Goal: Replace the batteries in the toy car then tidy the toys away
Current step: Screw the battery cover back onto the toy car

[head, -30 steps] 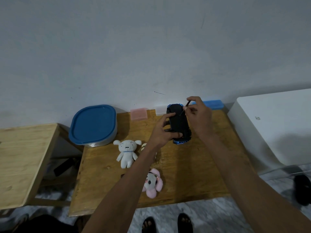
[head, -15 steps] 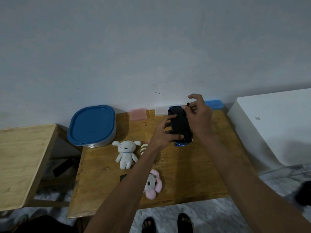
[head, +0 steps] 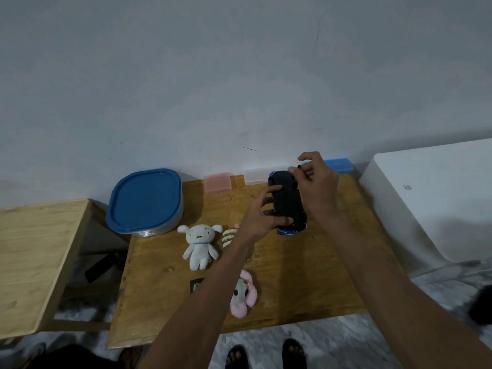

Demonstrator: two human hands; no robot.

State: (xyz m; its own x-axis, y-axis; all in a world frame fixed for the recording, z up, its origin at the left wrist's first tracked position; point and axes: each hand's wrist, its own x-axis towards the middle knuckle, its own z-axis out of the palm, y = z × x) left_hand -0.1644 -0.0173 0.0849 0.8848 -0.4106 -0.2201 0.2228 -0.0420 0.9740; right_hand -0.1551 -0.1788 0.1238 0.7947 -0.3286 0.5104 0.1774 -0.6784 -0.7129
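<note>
Toy car [head: 286,202] upside down, black underside facing up, blue trim showing at its near end. It sits toward the far right part of the wooden table [head: 292,275], held in both hands; whether it touches the tabletop cannot be told.

Left hand [head: 262,217] clamped on the car's left flank: thumb across the near end of the underside, one fingertip pressed on the far left edge.

Right hand [head: 316,187] at the car's far right corner. Thumb and forefinger pinched together on a small dark item [head: 298,166], too small to identify; the remaining fingers are curled loosely above. The heel of this hand lies alongside the car's right flank.

Other things on the table:
- white plush [head: 199,245], lying on its back, left of the left forearm
- small striped plush [head: 229,235], partly hidden by the left wrist
- pink-eared plush [head: 243,296], near centre, just beside the left forearm
- small dark card [head: 196,284], partly under that forearm
- container with blue lid [head: 145,199], far left corner
- pink box [head: 217,182], clear box [head: 255,177] and blue box [head: 337,164] along the far edge by the wall
</note>
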